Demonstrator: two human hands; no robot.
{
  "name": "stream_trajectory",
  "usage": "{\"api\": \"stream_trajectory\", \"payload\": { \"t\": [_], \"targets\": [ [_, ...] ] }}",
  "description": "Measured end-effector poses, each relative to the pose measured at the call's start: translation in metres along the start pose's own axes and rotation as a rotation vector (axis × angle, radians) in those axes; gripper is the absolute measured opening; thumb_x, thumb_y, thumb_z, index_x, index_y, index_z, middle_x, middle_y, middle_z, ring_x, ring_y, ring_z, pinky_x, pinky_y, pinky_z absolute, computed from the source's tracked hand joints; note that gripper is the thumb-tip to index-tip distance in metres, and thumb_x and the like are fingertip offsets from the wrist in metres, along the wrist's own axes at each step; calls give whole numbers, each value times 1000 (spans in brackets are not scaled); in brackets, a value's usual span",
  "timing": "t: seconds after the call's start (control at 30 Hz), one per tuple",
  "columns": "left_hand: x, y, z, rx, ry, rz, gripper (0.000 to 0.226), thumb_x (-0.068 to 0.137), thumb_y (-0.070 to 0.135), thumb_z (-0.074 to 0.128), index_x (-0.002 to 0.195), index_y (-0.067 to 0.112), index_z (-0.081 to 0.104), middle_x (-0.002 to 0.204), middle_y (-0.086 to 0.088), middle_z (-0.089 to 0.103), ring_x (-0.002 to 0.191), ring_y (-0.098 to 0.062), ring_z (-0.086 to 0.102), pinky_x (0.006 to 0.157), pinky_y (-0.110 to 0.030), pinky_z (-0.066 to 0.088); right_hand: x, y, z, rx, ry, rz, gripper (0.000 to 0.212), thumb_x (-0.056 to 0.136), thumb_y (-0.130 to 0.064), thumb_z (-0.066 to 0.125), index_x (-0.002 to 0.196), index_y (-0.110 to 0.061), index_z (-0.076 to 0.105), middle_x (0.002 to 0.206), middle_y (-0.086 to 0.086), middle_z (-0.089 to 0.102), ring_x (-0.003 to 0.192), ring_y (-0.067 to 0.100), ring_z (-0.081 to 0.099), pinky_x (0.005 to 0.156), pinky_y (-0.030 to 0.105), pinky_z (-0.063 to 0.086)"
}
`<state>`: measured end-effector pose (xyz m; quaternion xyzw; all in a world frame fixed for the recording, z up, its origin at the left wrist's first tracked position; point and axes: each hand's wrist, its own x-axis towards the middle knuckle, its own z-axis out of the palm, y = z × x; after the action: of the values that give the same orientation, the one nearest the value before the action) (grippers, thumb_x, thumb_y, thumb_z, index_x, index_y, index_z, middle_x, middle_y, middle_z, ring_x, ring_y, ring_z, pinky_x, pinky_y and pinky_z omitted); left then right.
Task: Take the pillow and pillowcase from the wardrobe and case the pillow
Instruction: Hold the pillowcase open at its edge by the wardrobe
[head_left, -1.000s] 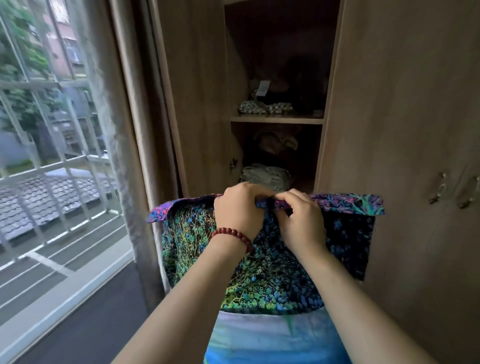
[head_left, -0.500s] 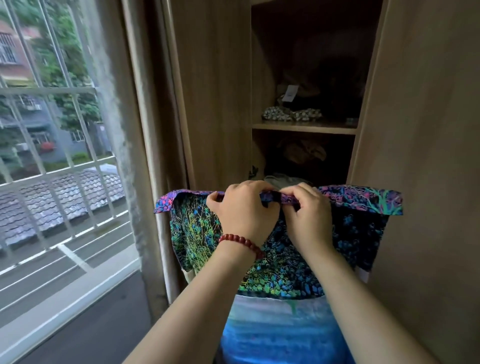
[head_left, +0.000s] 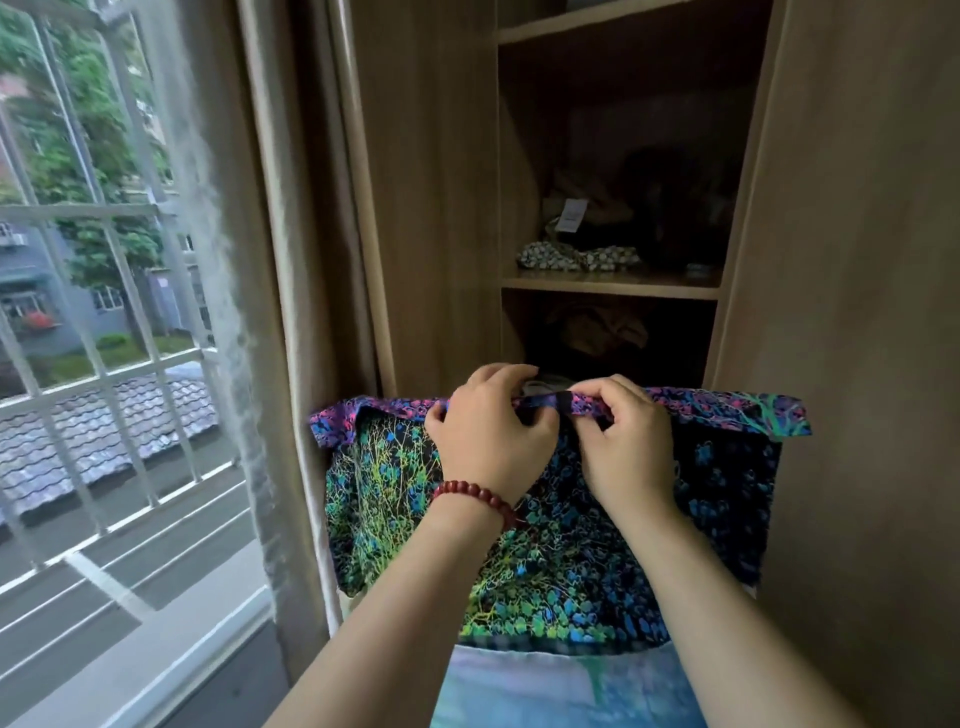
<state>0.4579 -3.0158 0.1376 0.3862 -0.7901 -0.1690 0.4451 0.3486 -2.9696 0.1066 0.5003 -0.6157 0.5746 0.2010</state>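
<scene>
Both grips are clamped on one spot: the left hand (head_left: 493, 436) and the right hand (head_left: 631, 452) sit knuckle to knuckle, fingers curled over the folded top hem of a dark cloth pillowcase printed with green, blue and purple blossoms (head_left: 395, 509). They pinch that hem near its middle, almost touching each other. The pillowcase hangs down from them in front of the person, and its purple-pink hem band (head_left: 727, 408) stretches out level to either side of the hands. Under the printed part, a pale blue-and-white fabric (head_left: 545, 686) shows at the bottom edge; what it belongs to cannot be told.

A string of dark red beads (head_left: 478, 493) circles the left wrist. Just behind the hem stands an open light-wood wardrobe (head_left: 441, 208). On its middle shelf (head_left: 608, 285) lies a small dark-and-white patterned cloth bundle (head_left: 576, 257), with a white tag (head_left: 571, 215) above it. A beige curtain (head_left: 311, 260) hangs to the left of the wardrobe, beside a window with white bars (head_left: 104, 374).
</scene>
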Motion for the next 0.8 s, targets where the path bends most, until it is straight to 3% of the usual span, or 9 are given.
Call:
{"api": "stream_trajectory", "payload": {
  "t": [0.1, 0.2, 0.5, 0.8],
  "targets": [
    [8, -15, -4, 10, 4, -61, 65, 73, 44, 61, 133, 30, 41, 153, -2, 22, 135, -23, 31, 109, -50, 28, 2, -8, 12, -8, -7, -5, 12, 78, -1, 62, 85, -10, 67, 83, 2, 66, 81, 24, 61, 71, 52, 50],
    [20, -33, -12, 31, -50, -135, 90, 71, 51, 63, 144, 22, 20, 157, -12, -7, 139, -33, 24, 109, -52, 30, 4, -16, 27, -20, -5, -8, 11, 79, -2, 62, 86, -8, 67, 84, 3, 66, 82, 24, 61, 72, 52, 50],
    [49, -65, -25, 19, -117, -173, 100, 69, 58, 63, 146, 17, 15, 157, -14, -8, 145, -30, 4, 115, -49, 11, 4, -33, 59, -60, 37, -9, 9, 79, -4, 65, 85, -10, 67, 81, 1, 65, 79, 24, 60, 71, 50, 50],
    [52, -83, -32, -11, -80, -62, 92, 71, 57, 61, 144, 14, 24, 156, -12, -5, 145, -28, 2, 115, -44, 14, 2, -45, 76, -124, 91, 26, 12, 79, -1, 62, 87, -9, 68, 84, 4, 66, 84, 28, 60, 76, 51, 49]
  ]
}}
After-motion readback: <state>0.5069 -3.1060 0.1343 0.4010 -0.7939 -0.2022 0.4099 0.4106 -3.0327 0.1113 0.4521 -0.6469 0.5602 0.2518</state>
